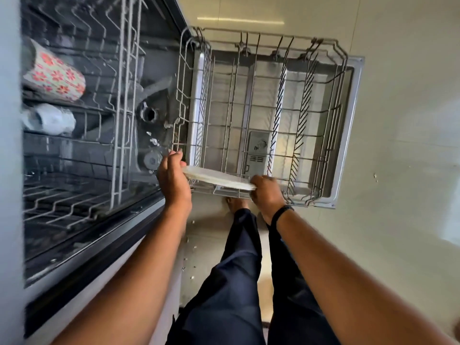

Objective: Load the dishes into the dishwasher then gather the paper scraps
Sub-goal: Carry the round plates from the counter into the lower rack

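A white plate (219, 179) stands on edge at the near side of the pulled-out lower rack (273, 115) of the dishwasher. My left hand (173, 176) grips the plate's left rim. My right hand (266, 192) grips its right rim; a black band sits on that wrist. The rack rests over the open dishwasher door (353, 125) and holds nothing else that I can see. Small white paper scraps (189, 255) lie scattered on the floor beside my legs.
The upper rack (74, 120) at the left holds a floral-patterned mug (57, 75) and a pale cup (49, 119). A few white bits (154, 140) lie inside the tub near the spray arm. Pale tiled floor (398, 170) spreads to the right. My dark-trousered legs stand below.
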Demonstrator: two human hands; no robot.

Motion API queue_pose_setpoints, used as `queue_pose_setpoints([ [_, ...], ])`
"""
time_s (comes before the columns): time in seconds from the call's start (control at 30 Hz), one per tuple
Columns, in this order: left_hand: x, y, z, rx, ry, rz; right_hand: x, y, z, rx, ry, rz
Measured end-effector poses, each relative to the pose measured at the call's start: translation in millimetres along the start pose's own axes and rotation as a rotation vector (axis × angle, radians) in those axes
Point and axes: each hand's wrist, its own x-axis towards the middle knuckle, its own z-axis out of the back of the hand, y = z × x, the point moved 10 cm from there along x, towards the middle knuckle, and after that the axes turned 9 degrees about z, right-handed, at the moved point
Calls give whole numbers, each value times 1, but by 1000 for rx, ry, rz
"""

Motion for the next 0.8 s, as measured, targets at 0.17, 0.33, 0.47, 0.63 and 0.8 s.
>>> queue_pose_setpoints([
  [0.17, 37, 43, 7, -115, -31, 158, 23, -46, -26, 104, 6, -89],
  [0.33, 62, 76, 16, -88, 81, 259, 32, -65, -38, 86, 10, -133],
  [0.47, 81, 91, 22, -65, 96, 317, 47, -65, -36, 16, 19, -106],
  [0.63, 89, 109, 18, -48, 70, 441, 66, -59, -36, -97, 7, -64],
  [0.8, 103, 126, 19, -7, 59, 493, 77, -55, -35, -135, -3, -45],
])
